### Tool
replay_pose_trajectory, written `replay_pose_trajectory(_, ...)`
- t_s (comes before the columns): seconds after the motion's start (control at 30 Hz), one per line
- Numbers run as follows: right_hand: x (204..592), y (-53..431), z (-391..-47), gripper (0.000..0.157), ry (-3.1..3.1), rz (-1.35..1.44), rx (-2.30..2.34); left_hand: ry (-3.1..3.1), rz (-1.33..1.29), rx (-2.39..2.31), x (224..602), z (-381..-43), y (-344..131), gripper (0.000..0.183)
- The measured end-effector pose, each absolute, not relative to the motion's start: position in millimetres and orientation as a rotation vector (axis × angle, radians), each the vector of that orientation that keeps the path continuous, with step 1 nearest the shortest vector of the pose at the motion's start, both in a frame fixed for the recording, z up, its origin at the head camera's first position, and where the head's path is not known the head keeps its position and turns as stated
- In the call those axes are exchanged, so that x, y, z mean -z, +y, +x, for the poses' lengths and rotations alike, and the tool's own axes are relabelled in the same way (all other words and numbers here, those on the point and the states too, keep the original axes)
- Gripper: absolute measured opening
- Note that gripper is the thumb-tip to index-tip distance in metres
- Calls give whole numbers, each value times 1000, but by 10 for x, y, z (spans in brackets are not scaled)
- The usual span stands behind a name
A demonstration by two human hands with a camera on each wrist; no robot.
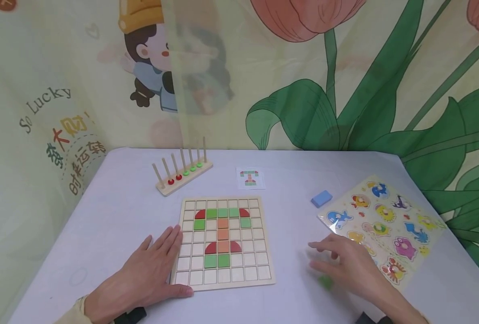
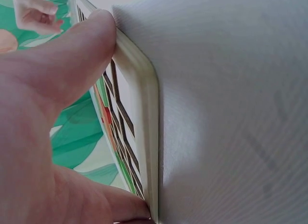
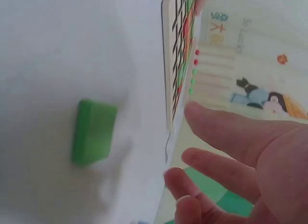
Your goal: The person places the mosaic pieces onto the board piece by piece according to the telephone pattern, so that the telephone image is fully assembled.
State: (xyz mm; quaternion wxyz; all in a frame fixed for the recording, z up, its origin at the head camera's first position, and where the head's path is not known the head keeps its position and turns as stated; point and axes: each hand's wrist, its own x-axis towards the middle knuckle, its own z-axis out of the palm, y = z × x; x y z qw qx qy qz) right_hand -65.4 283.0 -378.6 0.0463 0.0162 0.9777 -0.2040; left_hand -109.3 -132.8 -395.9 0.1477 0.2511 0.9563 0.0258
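A square wooden grid board (image 1: 247, 275) holds green, orange and red pieces arranged in its cells. My left hand (image 1: 148, 265) rests against the board's left side, fingers straight along that edge and thumb at the near left corner. In the left wrist view, the thumb (image 2: 91, 46) touches the board's rim (image 2: 147, 103). To the right of the board my right hand (image 1: 350, 265) hovers with thumb and fingers apart, nothing between them. Below it is a blurred green block (image 3: 95, 132), apart from the fingers; the hand partly covers it in the head view.
A small pattern card (image 1: 250, 178) lies behind the board. A wooden peg stand (image 1: 184, 177) with red and green beads stands at the back left. To the right are a blue block (image 1: 321, 199) and a sea-animal sheet (image 1: 378, 225), partly under the right hand.
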Motion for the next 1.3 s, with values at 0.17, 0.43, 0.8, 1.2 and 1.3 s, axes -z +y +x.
replay_pose_trajectory(0.17,3830,3013,-564,56,2912,202,506,2755,726,-86,3967,-1077,-1341,127)
replay_pose_trajectory(0.43,3910,3088,-489,53,2787,292,418,2752,732,-96,3978,-1075,-1346,128)
replay_pose_trajectory(0.8,3971,2946,-480,37,2764,270,575,2750,739,-83,3969,-1073,-1337,127)
replay_pose_trajectory(1.2,4005,2958,-433,30,2848,247,548,2745,722,-74,3951,-1095,-1330,126)
replay_pose_trajectory(1.3,4000,2934,-432,28,2871,195,540,2747,726,-76,3953,-1093,-1331,126)
